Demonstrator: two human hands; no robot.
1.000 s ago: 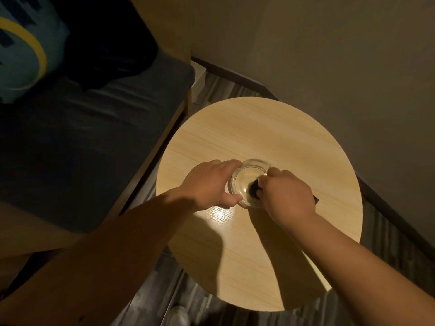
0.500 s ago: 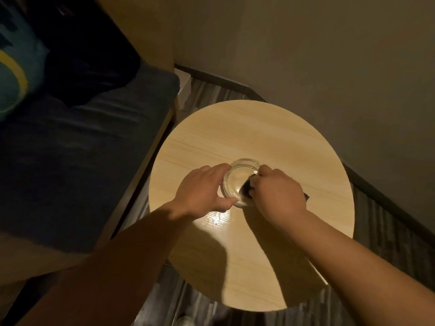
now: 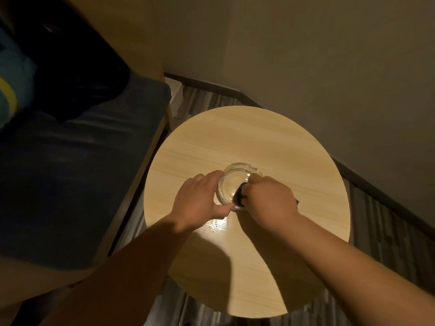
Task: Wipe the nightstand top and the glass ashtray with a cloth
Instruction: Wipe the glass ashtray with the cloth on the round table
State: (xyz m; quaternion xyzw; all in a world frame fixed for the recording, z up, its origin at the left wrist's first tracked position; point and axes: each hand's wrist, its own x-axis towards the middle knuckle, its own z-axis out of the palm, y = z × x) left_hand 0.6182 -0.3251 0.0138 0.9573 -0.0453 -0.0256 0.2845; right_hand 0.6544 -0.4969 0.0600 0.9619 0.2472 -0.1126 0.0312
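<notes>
Left hand (image 3: 200,201) curled round glass ashtray (image 3: 237,182); right hand (image 3: 268,201) pinching dark cloth (image 3: 239,196) inside. Risk: hard rubbing skidding ashtray across nightstand top (image 3: 259,135).

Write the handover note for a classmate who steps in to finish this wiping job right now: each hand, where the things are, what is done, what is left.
Left hand: grips the glass ashtray by its left wall, steadying it on the nightstand top.
Right hand: holds the dark cloth bunched, pressed inside the ashtray's right side.
Ashtray stands upright near the middle of the round top.
Done: wiping of the ashtray is under way; a shiny patch shows on the wood near the hands, possibly damp.
Left: finish the ashtray; whether the top is fully wiped cannot be told.
</notes>
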